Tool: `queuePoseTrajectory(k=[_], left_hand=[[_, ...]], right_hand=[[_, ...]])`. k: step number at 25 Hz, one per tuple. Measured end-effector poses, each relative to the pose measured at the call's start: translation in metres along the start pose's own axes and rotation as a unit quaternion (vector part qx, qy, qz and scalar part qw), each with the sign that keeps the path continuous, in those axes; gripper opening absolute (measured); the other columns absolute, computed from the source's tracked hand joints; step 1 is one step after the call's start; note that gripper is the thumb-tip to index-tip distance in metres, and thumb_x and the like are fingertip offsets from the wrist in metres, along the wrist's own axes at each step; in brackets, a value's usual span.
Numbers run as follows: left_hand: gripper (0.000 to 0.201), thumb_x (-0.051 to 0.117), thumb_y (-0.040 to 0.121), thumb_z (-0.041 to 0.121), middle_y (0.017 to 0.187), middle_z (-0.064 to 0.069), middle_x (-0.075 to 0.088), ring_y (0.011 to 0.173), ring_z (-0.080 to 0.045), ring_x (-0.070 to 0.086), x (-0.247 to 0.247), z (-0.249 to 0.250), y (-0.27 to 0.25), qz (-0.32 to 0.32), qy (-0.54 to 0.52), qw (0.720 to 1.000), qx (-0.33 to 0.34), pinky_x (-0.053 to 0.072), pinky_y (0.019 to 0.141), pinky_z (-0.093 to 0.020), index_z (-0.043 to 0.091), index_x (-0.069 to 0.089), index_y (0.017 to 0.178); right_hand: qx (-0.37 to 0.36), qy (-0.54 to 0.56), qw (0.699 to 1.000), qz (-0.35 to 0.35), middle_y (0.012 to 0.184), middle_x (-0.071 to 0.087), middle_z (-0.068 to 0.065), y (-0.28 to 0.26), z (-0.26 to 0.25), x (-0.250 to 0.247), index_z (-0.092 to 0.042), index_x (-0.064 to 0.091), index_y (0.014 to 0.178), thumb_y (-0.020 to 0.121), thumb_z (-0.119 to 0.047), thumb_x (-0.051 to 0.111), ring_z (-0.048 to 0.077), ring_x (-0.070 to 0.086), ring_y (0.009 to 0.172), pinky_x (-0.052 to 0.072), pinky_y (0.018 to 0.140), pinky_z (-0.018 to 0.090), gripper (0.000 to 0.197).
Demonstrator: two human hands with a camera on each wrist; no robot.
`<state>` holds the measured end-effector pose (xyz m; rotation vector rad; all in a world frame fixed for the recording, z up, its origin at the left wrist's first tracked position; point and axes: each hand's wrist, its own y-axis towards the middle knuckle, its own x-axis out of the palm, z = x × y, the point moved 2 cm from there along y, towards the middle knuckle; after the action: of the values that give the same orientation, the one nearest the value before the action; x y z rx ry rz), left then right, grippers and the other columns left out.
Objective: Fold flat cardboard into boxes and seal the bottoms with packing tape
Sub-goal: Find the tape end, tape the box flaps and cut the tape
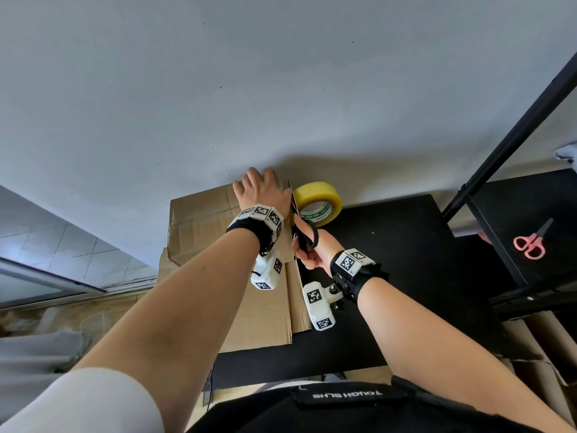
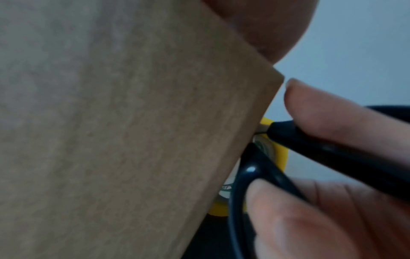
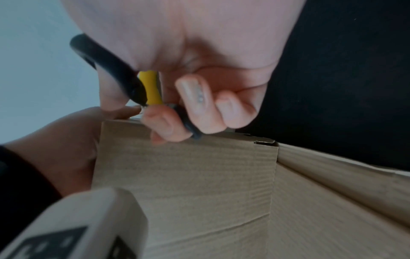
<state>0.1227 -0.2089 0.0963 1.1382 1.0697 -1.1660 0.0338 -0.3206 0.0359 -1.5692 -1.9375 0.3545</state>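
A brown cardboard box (image 1: 199,220) (image 2: 111,122) (image 3: 188,175) stands on a black table (image 1: 390,260) against the wall. My left hand (image 1: 262,192) (image 3: 66,149) lies on the box's far top edge. Its fingers fold over that edge, out of sight. My right hand (image 1: 315,254) (image 3: 199,52) grips black scissors (image 1: 307,234) (image 2: 332,149) (image 3: 106,64) by the handle loops, right of the left wrist. The blades point up along the box's right edge. A yellow packing tape roll (image 1: 318,198) (image 2: 281,154) (image 3: 150,87) stands just behind the scissors.
Pink scissors (image 1: 530,242) lie on a black shelf at the right. A black frame pole (image 1: 515,135) slants up beside that shelf. More flat cardboard (image 1: 530,339) is stacked below the table's right side. A pale wall rises right behind the box.
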Motion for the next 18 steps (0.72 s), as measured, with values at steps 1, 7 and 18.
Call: queuePoseTrajectory(k=[1, 7, 18], left_hand=[[0.045, 0.051, 0.085, 0.043, 0.119, -0.011, 0.046, 0.112, -0.031, 0.046, 0.000, 0.002, 0.000, 0.001, 0.006, 1.000, -0.001, 0.028, 0.104, -0.045, 0.015, 0.050, 0.120], [0.040, 0.044, 0.087, 0.035, 0.123, -0.010, 0.048, 0.117, -0.032, 0.043, 0.003, 0.010, 0.005, -0.027, 0.024, 0.999, 0.001, 0.025, 0.109, -0.052, 0.015, 0.047, 0.121], [0.044, 0.047, 0.082, 0.025, 0.126, -0.011, 0.047, 0.121, -0.034, 0.041, 0.004, 0.013, 0.004, -0.033, 0.038, 0.999, -0.007, 0.022, 0.112, -0.054, 0.013, 0.043, 0.124]], right_hand=[[-0.001, -0.010, 1.000, -0.008, 0.057, 0.046, 0.009, 0.001, -0.002, -0.001, -0.012, 0.057, 0.059, 0.079, -0.071, 0.058, 0.018, 0.031, 0.039, 0.022, 0.038, 0.021, 0.062], [-0.004, -0.042, 0.999, -0.023, 0.045, 0.040, 0.006, -0.001, -0.012, -0.010, -0.008, 0.052, 0.063, 0.092, -0.060, 0.048, 0.015, 0.024, 0.029, 0.014, 0.039, 0.022, 0.060], [-0.047, -0.271, 0.938, 0.211, 0.052, 0.066, 0.004, 0.004, 0.008, -0.048, -0.009, 0.067, 0.066, 0.079, -0.074, 0.055, 0.015, 0.065, 0.052, 0.054, 0.067, 0.032, 0.068]])
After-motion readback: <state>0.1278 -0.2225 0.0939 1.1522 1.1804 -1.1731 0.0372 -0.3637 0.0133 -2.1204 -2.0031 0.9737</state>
